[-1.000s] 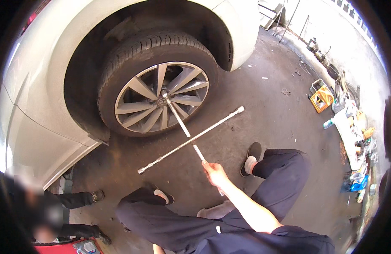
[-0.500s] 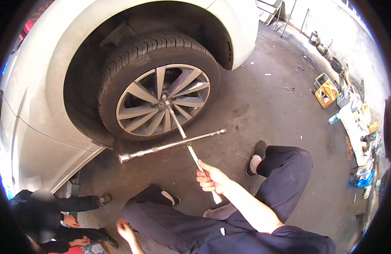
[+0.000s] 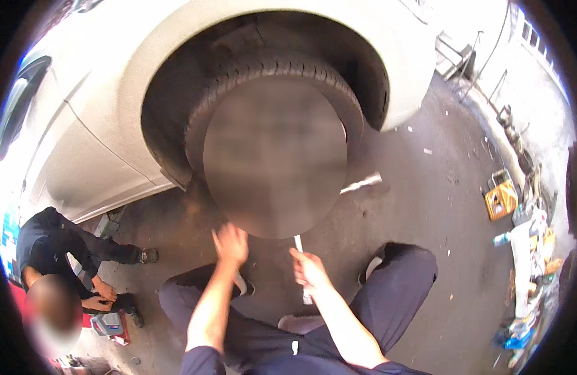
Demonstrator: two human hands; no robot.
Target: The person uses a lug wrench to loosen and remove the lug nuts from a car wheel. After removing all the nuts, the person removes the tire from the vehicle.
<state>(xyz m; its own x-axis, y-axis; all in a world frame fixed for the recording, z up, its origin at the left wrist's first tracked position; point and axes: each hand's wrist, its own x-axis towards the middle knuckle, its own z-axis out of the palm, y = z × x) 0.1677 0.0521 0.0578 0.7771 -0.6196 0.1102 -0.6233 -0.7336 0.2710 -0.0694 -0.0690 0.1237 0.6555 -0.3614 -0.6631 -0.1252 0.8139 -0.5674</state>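
Left hand [image 3: 232, 246] had risen toward the tyre [image 3: 221, 92], fingers open below it, while the right hand [image 3: 309, 270] gripped the cross wrench [image 3: 362, 183] before it, liable to slip if its hidden end sat badly.

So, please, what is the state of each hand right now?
Left hand: open, nothing visible in its grip.
Right hand: closed around the metal wrench.

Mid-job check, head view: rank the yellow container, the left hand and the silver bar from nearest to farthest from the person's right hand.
From the right hand:
1. Silver bar: in its grip.
2. Left hand: a little to its left, apart from the bar.
3. Yellow container: far off to the right, by the wall.
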